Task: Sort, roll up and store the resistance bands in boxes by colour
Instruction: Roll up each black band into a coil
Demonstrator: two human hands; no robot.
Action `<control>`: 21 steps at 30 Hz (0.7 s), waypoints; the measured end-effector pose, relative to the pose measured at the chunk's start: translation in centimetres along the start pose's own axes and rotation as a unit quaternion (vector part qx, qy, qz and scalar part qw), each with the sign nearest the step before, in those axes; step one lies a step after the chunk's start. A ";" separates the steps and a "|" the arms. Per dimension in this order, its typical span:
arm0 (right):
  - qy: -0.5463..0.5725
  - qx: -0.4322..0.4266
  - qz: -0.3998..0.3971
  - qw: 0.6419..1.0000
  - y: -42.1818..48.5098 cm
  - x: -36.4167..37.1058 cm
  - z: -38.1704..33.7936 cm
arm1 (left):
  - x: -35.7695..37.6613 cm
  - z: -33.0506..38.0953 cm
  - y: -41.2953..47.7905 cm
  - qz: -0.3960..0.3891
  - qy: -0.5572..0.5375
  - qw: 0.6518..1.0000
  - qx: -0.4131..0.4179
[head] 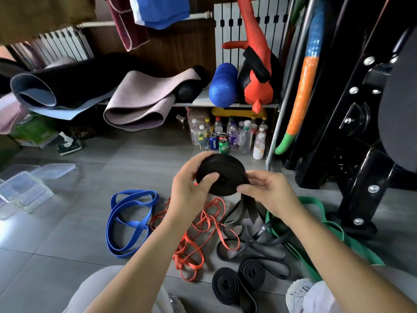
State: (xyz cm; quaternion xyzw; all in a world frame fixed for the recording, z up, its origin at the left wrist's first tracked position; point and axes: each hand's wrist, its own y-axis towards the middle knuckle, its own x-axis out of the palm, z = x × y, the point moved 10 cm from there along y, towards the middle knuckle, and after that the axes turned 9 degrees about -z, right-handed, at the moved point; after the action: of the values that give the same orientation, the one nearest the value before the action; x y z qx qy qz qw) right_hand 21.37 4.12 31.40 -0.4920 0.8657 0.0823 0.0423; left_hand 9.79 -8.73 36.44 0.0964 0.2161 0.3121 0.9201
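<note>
- Black roll [222, 175]: a wide, flat, matte resistance band wound into a thick disc and held in the air above the floor [67, 233]. Its unwound tail [248, 206] hangs straight down from the roll's right side. The lower rim is covered by both hands.
- Left hand [191, 184]: grips the roll's left edge with the thumb laid on the front face. The fingers curl round behind and are mostly hidden.
- Right hand [268, 190]: pinches the roll's right edge where the tail leaves it, thumb in front and fingers curled behind.
- Green band [316, 213]: right of and below the roll, smooth and wide. Much of it is hidden under the right forearm.
- Clear plastic boxes [24, 190]: far left of the roll, on the floor. They are shallow, lidded and transparent, and the frame edge cuts them off.
- Loose black bands [255, 247]: directly below the roll. One carries a white logo and lettering too small to read.
- Pepsi can [213, 142]: beyond the roll, blue, lettered "PEPSI". It stands beside a green can [223, 145] among clear bottles [243, 136] whose labels are illegible.
- Blue band [130, 220]: left of and below the roll, a flat rubbery loop lying in overlapping ovals.
- Orange-red bands [198, 231]: below the roll between the blue and black bands, narrow and tangled. The left forearm crosses them.
- Two black coils [239, 281]: well below the roll, near the person's knees. They are tightly wound ovals lying flat and touching each other.
</note>
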 end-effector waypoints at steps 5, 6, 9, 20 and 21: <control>0.046 -0.007 0.014 0.999 0.0 -0.1 -0.2 | 1.4 -1.9 -0.8 -0.015 -0.165 0.984 -0.066; 0.043 -0.003 0.014 0.999 -0.1 -0.2 -0.2 | 1.7 -2.3 -0.8 -0.031 -0.151 0.984 -0.086; 0.009 0.014 -0.002 1.000 -0.1 0.1 0.2 | 1.5 -1.9 -0.4 -0.076 0.134 0.986 -0.065; -0.116 0.018 -0.018 0.993 -0.8 0.8 -0.2 | 4.5 0.2 -1.7 -0.146 0.344 0.920 0.121; -0.103 0.014 -0.015 0.994 -0.8 0.5 -0.4 | 4.0 0.3 -1.6 -0.133 0.304 0.937 0.107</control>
State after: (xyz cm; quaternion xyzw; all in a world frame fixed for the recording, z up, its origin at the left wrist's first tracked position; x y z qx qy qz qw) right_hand 21.83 3.18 31.66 -0.4928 0.8506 0.1194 0.1393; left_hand 13.60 -7.50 34.86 0.0650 0.5288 0.1767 0.8276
